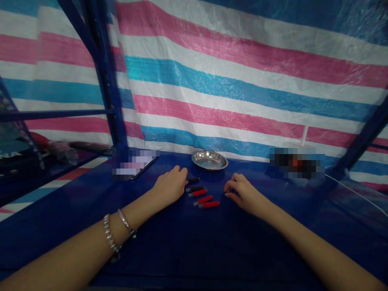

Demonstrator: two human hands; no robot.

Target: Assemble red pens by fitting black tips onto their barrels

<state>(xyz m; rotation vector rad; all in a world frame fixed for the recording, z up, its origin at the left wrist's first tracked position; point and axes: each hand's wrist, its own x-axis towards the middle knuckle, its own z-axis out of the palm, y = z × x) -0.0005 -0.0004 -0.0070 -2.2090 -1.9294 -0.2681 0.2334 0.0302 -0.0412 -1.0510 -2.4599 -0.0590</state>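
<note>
My left hand (pixel 172 184) rests low over the blue tabletop, fingers bent and drawn together at the end of a short black plug-like piece (pixel 194 180). Just in front of it lies a second black piece (pixel 197 188) with a pale, clear-looking end. Beside that lie three red pieces of the same shape: one red piece (pixel 199 192), a middle red piece (pixel 204 199) and a nearest red piece (pixel 210 205). To their right, my right hand (pixel 244 192) is closed in a pinch near the table; a tiny dark bit shows at its fingertips, too small to name.
A shallow round metal dish (pixel 209 161) stands behind the pieces. A flat screen device (pixel 142 161), partly blurred out, lies at the left. A pixelated object (pixel 297 163) and a white cable (pixel 354 190) are at the right. Striped sheeting (pixel 242 101) hangs behind the blue table (pixel 194 250).
</note>
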